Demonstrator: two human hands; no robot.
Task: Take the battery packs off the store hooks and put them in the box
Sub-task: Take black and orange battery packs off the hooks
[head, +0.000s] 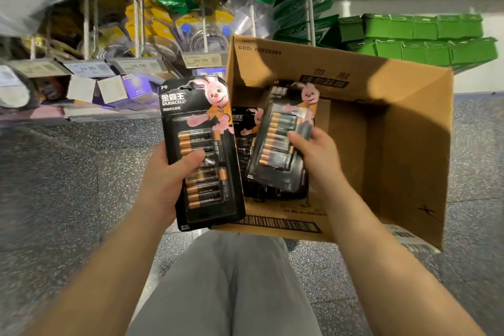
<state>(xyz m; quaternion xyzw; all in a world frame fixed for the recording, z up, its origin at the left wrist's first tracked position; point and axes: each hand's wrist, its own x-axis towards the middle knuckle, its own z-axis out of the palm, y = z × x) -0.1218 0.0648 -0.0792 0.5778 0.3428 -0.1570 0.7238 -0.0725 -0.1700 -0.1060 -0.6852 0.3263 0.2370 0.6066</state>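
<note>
My left hand [169, 183] grips a black battery pack [201, 150] with a pink bunny on it, held upright just left of the open cardboard box [403, 144]. My right hand [316, 155] holds a second, tilted battery pack [283, 133] inside the box's opening, thumb on its front. Under it, more battery packs [245, 128] lie in the box against its left wall.
Store hooks [139, 24] with green and yellow packaged goods hang above, with price tags [200, 60] on their ends. Green cartons [425, 38] are stacked on a low shelf behind the box. The box stands on speckled grey floor [68, 185]. My grey-trousered legs [229, 286] are below.
</note>
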